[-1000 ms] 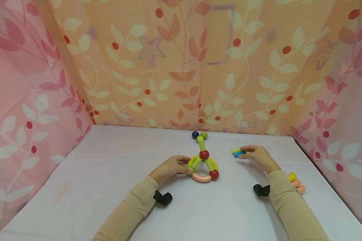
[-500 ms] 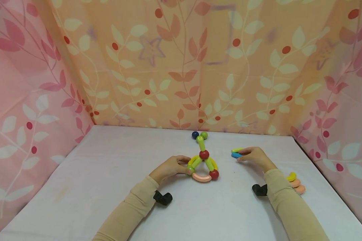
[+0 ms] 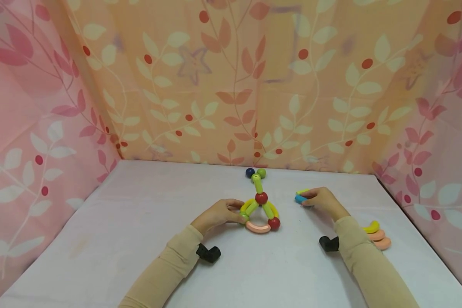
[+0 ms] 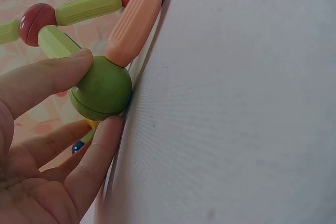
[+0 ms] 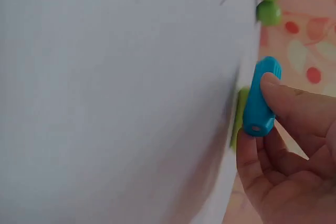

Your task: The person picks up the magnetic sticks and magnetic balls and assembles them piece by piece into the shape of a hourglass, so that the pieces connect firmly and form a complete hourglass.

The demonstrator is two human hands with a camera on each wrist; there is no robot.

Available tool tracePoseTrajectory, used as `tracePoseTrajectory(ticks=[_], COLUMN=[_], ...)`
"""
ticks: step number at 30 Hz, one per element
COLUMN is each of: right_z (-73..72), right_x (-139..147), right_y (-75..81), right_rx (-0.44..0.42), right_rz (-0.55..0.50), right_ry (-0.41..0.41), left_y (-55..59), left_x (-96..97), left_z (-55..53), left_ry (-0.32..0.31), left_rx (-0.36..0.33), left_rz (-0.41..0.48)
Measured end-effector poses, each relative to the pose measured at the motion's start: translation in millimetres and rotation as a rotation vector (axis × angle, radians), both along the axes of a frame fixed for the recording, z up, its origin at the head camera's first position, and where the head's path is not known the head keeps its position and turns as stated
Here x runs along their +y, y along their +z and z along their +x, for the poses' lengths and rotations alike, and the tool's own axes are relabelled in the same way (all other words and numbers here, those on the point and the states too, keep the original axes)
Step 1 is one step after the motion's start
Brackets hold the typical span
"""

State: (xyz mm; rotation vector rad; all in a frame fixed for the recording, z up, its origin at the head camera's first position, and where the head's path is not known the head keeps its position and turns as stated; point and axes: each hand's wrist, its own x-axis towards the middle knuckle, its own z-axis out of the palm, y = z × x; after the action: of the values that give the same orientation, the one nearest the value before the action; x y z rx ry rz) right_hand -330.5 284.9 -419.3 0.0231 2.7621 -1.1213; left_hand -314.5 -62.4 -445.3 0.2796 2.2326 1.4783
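Take the ball-and-rod frame [image 3: 261, 198] as the dial centre, 12 o'clock at the far table edge; the frame stands mid-table. The left hand [image 3: 217, 214], at 9 o'clock, pinches the frame's green ball [image 4: 107, 87] between thumb and finger. The right hand [image 3: 324, 202], near 3 o'clock, pinches the blue rod [image 5: 260, 100] in a narrow grip. A lime rod [image 5: 240, 119] lies just beside the blue rod; contact between these 2 cannot be confirmed. CAUTION: a sideways pull by the left hand could part the green ball from the peach curved rod [image 4: 134, 27], which would probably unseat the raised red apex and its upright rod. Lifting the blue rod at a tilt could drag or roll the lime rod, if they touch. A thumb slip along the blue rod's smooth side could drop it. Toward 12 o'clock, the navy ball [image 3: 250, 173] could roll off the nearby edge if knocked. The right sleeve [image 3: 369, 261], crossing between 3 and 4 o'clock, could scatter the 3 loose curved rods [image 3: 377, 235] if drawn back low.
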Motion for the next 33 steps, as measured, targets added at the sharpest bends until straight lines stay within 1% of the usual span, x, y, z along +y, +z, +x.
tracePoseTrajectory(ticks=[3, 6, 9, 12, 17, 22, 27, 30, 33], right_z=[7.6, 14.6, 20.7, 27.3, 36.8, 41.7, 42.8, 41.4, 39.7], right_x=[-13, -30, -47, -61, -77, -85, -93, -96, -99], right_y=[7.7, 13.8, 19.9, 27.1, 36.7, 39.4, 39.4, 38.6, 36.7], right_rx=[0.034, 0.061, 0.073, 0.093, 0.134, 0.155, 0.181, 0.202, 0.202], right_rz=[-0.062, -0.181, -0.315, -0.394, -0.483, -0.586, -0.641, -0.666, -0.68], right_ry=[0.008, -0.002, -0.01, -0.006, -0.026, -0.035, -0.034, -0.033, -0.025], left_y=[1.2, 2.4, 3.2, 3.6, 3.8, 3.3, 2.0, 1.2, 1.2], left_x=[0.3, -0.5, -0.5, -0.4, 0.0, 0.6, 0.7, 0.8, 1.1], left_z=[0.9, 1.6, 1.8, 1.9, 2.3, 2.0, 1.2, 0.8, 1.0], left_ry=[0.006, 0.012, 0.007, 0.004, 0.0, 0.0, 0.003, 0.003, 0.001], left_rx=[-0.004, -0.008, -0.007, -0.006, -0.007, -0.002, 0.004, 0.006, 0.005], left_rz=[-0.004, -0.013, -0.013, -0.009, 0.003, -0.008, -0.016, -0.014, -0.011])
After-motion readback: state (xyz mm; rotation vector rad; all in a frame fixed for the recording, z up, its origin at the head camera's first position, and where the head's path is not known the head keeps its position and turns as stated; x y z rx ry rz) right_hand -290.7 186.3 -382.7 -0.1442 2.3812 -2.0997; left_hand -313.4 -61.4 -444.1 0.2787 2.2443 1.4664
